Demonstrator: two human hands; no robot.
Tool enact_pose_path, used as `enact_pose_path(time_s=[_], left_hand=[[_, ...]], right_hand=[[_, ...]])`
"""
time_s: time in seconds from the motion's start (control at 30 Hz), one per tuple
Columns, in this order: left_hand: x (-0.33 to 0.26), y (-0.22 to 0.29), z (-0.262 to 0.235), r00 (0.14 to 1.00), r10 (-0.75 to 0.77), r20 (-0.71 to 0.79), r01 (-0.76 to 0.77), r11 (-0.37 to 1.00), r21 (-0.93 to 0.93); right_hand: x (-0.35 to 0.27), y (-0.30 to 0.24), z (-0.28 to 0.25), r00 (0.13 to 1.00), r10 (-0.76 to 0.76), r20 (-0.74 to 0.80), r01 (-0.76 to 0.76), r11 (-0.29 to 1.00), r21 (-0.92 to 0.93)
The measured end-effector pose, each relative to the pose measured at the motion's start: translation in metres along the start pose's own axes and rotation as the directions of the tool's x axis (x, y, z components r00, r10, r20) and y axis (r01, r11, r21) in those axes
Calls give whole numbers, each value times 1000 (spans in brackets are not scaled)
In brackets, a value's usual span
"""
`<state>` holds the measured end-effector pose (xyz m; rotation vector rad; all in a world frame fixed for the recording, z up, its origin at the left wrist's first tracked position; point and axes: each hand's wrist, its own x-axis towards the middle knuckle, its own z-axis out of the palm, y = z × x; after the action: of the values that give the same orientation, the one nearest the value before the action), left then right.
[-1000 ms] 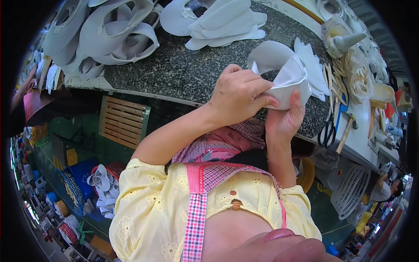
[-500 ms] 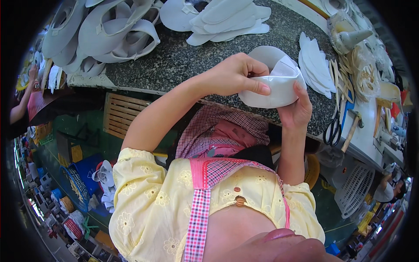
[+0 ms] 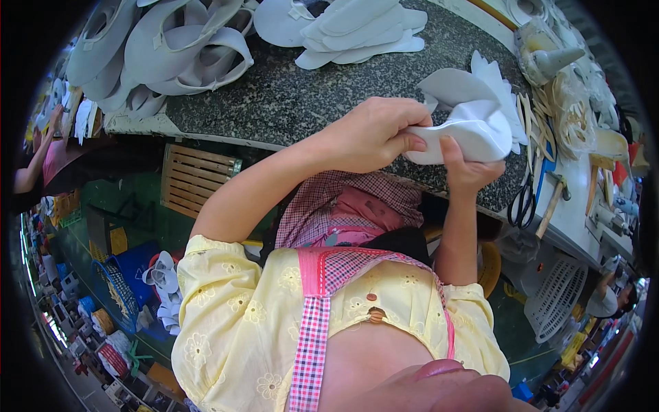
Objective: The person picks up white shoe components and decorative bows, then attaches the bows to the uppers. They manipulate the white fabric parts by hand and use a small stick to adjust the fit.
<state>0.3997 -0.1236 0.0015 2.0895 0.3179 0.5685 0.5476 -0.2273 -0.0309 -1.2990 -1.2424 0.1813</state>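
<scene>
A glossy white shoe upper, curved and folded, is held up over the front edge of the dark speckled stone worktop. My left hand pinches its left end between thumb and fingers. With the thumb on its outer face, my right hand grips the lower right side; the fingers behind are partly hidden. A grey-white flap of the piece stands up at the back. Just behind it, flat white pieces lie in a fanned pile, partly covered.
White shoe uppers are heaped at the back left, beside a stack of flat white pieces. On the right lie black-handled scissors, a hammer and a plastic bag. A wooden slatted rack is below the worktop's left side.
The upper has moved right and been turned and folded; its round opening no longer faces up. My left hand has slid to its left end, and my right thumb now presses its front.
</scene>
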Motion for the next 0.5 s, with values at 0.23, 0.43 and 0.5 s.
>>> enact_pose_path(time_s=[0.23, 0.43, 0.5], left_hand=[[4, -22, -4, 970, -91, 227, 117, 988, -105], [-10, -28, 15, 984, 143, -103, -132, 985, 113], [-6, -26, 9, 999, 49, 13, -49, 999, -7]], right_hand=[[-14, 17, 16, 974, 174, -147, -135, 960, 247], [-20, 21, 18, 997, 65, -52, -61, 995, 84], [-23, 25, 12, 970, 243, -25, -232, 949, 211]])
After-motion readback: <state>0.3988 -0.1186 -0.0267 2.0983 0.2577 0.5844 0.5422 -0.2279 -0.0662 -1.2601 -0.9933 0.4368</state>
